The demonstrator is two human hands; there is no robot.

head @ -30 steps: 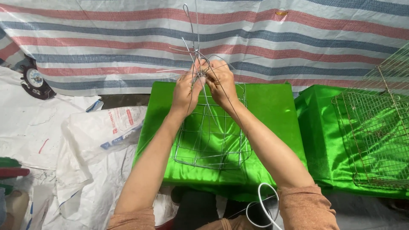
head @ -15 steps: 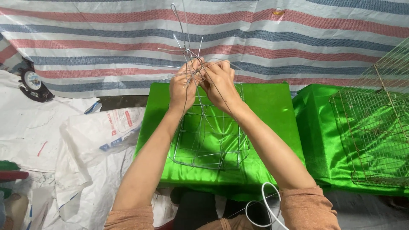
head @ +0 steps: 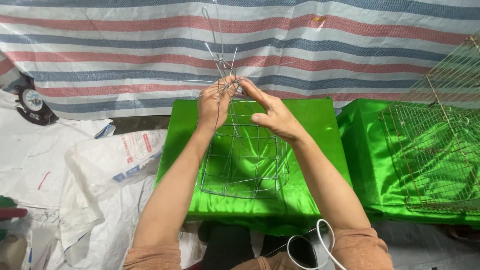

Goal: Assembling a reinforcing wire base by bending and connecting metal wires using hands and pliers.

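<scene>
A grey wire frame [head: 243, 160] shaped like an open grid basket stands on a block covered in shiny green cloth [head: 310, 125]. Its upper wires gather into a bundle of wire ends [head: 220, 62] that stick up past my hands. My left hand [head: 214, 104] is closed around that bundle at the top of the frame. My right hand [head: 272, 114] pinches the wires right beside it, fingers pointing left, thumb below.
A finished wire mesh cage [head: 435, 150] rests on a second green-covered block at the right. A striped tarp [head: 350, 45] hangs behind. White sacks [head: 112, 160] lie on the floor at the left, with a round black object [head: 32, 102] farther left. A white cable loop [head: 312, 245] hangs by my lap.
Both hands have stayed at the top of the frame; the right hand has shifted, with its fingers now stretched left onto the wire bundle. The upright wire ends have tilted slightly.
</scene>
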